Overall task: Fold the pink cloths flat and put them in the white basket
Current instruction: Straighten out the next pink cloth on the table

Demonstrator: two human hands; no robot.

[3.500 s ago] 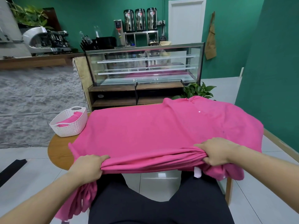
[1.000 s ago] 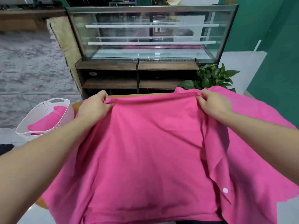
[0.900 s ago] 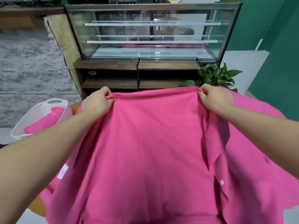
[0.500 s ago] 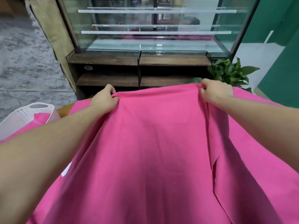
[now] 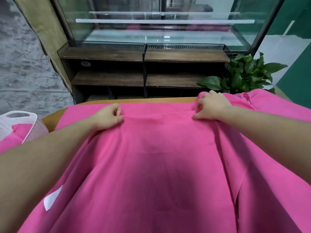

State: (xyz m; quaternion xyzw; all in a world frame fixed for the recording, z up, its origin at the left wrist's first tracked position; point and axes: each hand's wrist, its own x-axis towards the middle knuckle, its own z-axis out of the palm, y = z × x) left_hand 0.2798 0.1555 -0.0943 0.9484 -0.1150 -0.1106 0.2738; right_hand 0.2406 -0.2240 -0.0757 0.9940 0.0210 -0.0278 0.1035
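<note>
Two hands work the far edge of one large pink cloth in the head view, which is the only view given. The left hand has its fingers curled and pinches the folded-over edge of the cloth; the right hand bears down on the same edge with bent fingers that bunch a little fabric under their tips. That edge, the line the fold depends on, runs left to right between the two grips, just short of the counter rim, whose bare wooden strip shows beyond it. From there the cloth spreads back toward the person, covering most of the counter and hanging off its near side, with a white tag showing low on the left.

The white basket stands at the counter's left end, beside the left forearm and well apart from the right hand, so the left hand is the nearer one. A folded pink cloth already lies inside it.

The next fold would likely bring one side across, along that long axis.
</note>
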